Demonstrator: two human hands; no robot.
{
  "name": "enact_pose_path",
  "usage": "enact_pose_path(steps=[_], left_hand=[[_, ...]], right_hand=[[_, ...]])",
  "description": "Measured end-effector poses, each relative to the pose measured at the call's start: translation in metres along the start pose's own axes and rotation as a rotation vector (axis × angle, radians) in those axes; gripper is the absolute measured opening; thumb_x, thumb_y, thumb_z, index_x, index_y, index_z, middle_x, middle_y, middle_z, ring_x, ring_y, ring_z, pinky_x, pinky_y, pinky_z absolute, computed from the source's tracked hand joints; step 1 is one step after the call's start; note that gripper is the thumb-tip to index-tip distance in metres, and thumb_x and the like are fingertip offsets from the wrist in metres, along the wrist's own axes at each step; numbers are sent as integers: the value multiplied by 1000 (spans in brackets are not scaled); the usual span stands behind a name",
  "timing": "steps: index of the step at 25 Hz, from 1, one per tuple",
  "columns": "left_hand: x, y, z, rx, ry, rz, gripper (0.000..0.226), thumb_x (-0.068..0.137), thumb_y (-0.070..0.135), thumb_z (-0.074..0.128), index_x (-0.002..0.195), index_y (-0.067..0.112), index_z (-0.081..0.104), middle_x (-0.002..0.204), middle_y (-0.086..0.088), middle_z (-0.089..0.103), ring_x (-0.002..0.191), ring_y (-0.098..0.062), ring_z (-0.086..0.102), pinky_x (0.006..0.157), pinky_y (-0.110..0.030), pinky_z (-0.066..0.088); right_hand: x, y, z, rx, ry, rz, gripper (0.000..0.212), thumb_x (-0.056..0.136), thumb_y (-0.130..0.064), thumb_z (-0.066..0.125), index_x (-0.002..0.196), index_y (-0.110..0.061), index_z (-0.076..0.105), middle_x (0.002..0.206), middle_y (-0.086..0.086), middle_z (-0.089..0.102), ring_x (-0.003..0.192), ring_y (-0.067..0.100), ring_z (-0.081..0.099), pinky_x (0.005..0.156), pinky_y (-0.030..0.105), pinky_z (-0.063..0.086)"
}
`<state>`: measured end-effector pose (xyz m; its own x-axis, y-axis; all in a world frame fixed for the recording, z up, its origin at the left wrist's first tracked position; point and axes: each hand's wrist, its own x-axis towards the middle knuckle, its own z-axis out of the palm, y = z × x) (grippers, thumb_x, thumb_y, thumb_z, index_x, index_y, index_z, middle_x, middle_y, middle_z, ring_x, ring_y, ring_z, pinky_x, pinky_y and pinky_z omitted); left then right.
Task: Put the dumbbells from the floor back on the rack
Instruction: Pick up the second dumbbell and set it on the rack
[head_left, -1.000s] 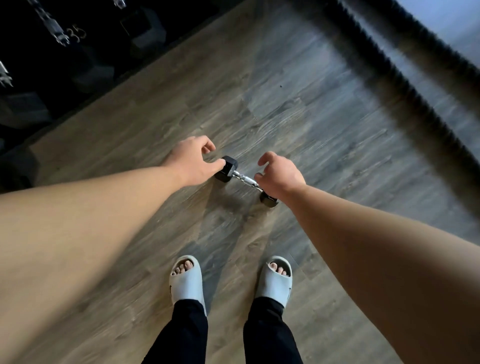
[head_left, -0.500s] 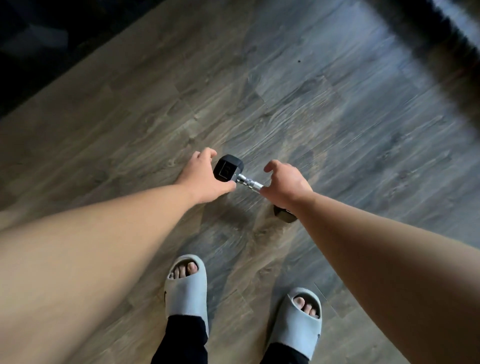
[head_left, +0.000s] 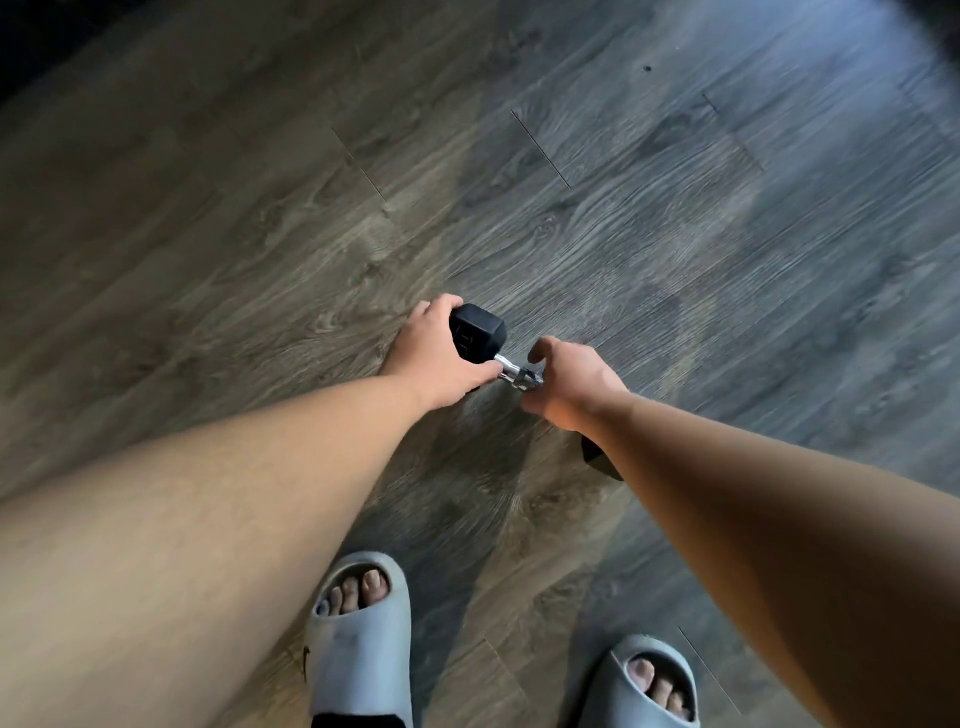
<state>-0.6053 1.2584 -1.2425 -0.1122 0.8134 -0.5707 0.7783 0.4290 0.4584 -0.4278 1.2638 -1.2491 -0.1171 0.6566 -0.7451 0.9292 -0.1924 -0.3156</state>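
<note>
A small black hex dumbbell (head_left: 478, 332) with a chrome handle sits low over the wood floor, in the middle of the head view. My left hand (head_left: 436, 356) cups its far black head, thumb under the handle end. My right hand (head_left: 569, 384) is closed around the chrome handle. The dumbbell's near head (head_left: 597, 460) peeks out dark beneath my right wrist. I cannot tell whether the dumbbell touches the floor. No rack is in view.
Grey-brown wood plank floor (head_left: 623, 208) fills the view. My two feet in pale grey slides, the left slide (head_left: 358, 639) and the right slide (head_left: 649, 686), stand close below the dumbbell. A dark strip runs along the top left corner.
The view has tilted down and the dark rack area at top left has left the frame. My right hand has closed on the handle, my left has wrapped the far head. My right foot stepped back.
</note>
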Motion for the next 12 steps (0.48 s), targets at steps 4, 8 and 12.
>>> enact_pose_path(steps=[4,8,12], left_hand=[[7,-6,0,1,-26,-28,100,61,46,95,145,22,47,133,-2,63,121,-25,60,94,-29,45],[1,-3,-3,26,-10,-35,93,59,42,93,141,26,52,122,0,69,109,-24,65,89,-29,51],[-13,14,-24,53,0,-9,86,54,48,88,132,32,57,106,3,71,95,-23,68,83,-34,58]], right_hand=[[3,-4,4,-69,-68,3,20,90,-20,64,109,-13,67,83,2,57,79,28,58,45,23,31],[-3,-1,9,-40,-76,-30,7,94,-24,59,99,-19,61,88,3,58,79,26,56,50,27,31],[-29,-9,-2,-6,-32,-8,11,93,-28,60,89,-21,54,74,-3,51,75,26,53,55,26,34]])
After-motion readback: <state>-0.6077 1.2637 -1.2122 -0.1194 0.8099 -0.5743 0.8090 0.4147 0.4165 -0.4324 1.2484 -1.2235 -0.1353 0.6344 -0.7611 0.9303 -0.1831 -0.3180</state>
